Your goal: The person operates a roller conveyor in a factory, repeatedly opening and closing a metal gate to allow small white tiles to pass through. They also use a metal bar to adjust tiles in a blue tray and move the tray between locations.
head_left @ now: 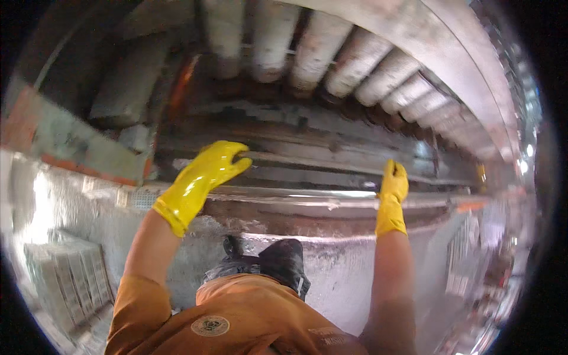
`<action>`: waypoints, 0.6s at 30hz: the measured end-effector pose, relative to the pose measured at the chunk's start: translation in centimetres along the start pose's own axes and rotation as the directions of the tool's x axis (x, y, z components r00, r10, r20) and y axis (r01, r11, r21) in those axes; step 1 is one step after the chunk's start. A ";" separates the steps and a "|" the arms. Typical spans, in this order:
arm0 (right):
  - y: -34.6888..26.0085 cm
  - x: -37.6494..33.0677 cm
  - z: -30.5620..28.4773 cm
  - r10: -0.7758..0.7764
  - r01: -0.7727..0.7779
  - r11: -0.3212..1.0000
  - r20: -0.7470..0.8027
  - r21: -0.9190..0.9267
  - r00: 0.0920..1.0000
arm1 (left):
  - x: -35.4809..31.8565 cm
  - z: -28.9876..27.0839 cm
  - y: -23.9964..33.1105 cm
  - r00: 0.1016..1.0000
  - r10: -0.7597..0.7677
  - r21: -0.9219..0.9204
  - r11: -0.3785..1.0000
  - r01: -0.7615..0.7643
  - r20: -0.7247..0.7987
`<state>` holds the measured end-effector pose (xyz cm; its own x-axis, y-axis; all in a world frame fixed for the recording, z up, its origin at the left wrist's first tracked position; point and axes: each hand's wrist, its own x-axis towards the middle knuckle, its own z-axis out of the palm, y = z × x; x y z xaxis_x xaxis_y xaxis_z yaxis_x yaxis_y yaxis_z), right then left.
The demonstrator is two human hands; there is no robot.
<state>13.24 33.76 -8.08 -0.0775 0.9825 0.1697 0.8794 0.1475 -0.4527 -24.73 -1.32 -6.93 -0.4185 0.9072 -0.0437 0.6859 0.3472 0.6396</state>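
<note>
I wear yellow rubber gloves on both hands. My left hand (212, 173) is over the machine's front edge, its thumb and fingers apart in a curve with nothing seen between them. Farther right, my right hand (393, 182) is curled closed beside the shiny metal rail (331, 194). Whatever it may hold is hidden. Between and beyond my hands stretches a dark, wet-looking bed (331, 151) with long strips running sideways. Whether either hand touches the strips or the rail is not clear.
Beyond the bed stands a row of several pale, worn rollers (319, 56) under a broad curved frame (467, 53). A grey and orange metal panel (77, 139) is at left. Stacked pale tiles or boxes (68, 278) stand on the floor at lower left.
</note>
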 end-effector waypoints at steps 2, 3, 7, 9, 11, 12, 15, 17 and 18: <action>0.3 0.9 1.0 -0.088 0.088 0.996 -0.012 -0.022 0.996 | 0.4 -0.6 0.1 0.997 -0.049 -0.066 0.996 0.052 0.053; -1.8 0.3 0.7 -0.076 0.075 0.994 -0.004 -0.074 0.997 | 0.0 -1.0 0.1 0.998 -0.062 -0.054 0.997 0.063 0.024; -2.9 0.2 0.2 -0.015 0.015 1.000 -0.004 -0.028 1.000 | 0.7 -1.8 0.6 0.992 -0.074 -0.014 0.997 0.076 0.098; -2.9 0.6 0.4 -0.013 0.013 1.000 -0.027 -0.011 1.000 | 1.0 -2.8 1.4 0.985 -0.124 -0.013 0.992 0.126 0.123; -3.3 0.6 0.5 -0.032 0.031 0.999 -0.050 -0.023 0.998 | 1.7 -3.0 1.6 0.980 -0.162 -0.049 0.984 0.169 0.116; -3.1 0.9 0.8 -0.054 0.053 0.998 -0.064 -0.028 0.996 | 2.1 -3.2 1.4 0.976 -0.186 -0.062 0.979 0.194 0.110; -3.1 1.6 1.2 -0.091 0.090 0.996 -0.075 -0.020 0.993 | 3.0 -2.9 -0.3 0.988 -0.136 -0.038 0.990 0.138 0.068; -3.5 2.0 1.1 -0.107 0.105 0.994 -0.073 -0.041 0.992 | 3.5 -2.5 -1.3 0.981 -0.165 -0.108 0.978 0.176 0.097; -4.0 2.0 1.1 -0.115 0.112 0.992 -0.074 -0.051 0.991 | 3.7 -2.6 -1.7 0.978 -0.177 -0.143 0.971 0.192 0.110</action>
<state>9.02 35.28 -6.92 -0.1436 0.9477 0.2849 0.8881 0.2505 -0.3853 -28.99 0.85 -6.14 -0.4654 0.8518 -0.2405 0.5001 0.4772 0.7226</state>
